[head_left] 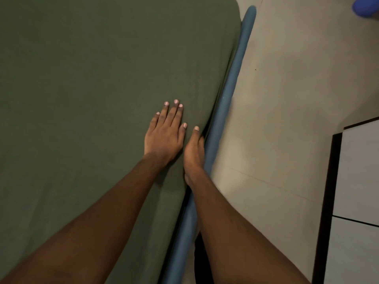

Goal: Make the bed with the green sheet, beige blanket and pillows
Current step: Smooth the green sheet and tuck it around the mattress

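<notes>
The green sheet [92, 83] covers the mattress and fills the left and middle of the view, lying smooth. My left hand [165, 133] rests flat on the sheet near its right edge, fingers straight and together. My right hand [194, 148] is just beside it at the mattress edge. Its thumb lies on top of the sheet. Its fingers go down between the mattress side and the blue bed frame [227, 95], out of sight. No blanket or pillow shows.
The blue padded frame rail runs diagonally along the mattress's right side. Beige floor [287, 99] lies to the right. A white cabinet with dark edging [356, 181] stands at the lower right. A blue object [367, 6] sits at the top right corner.
</notes>
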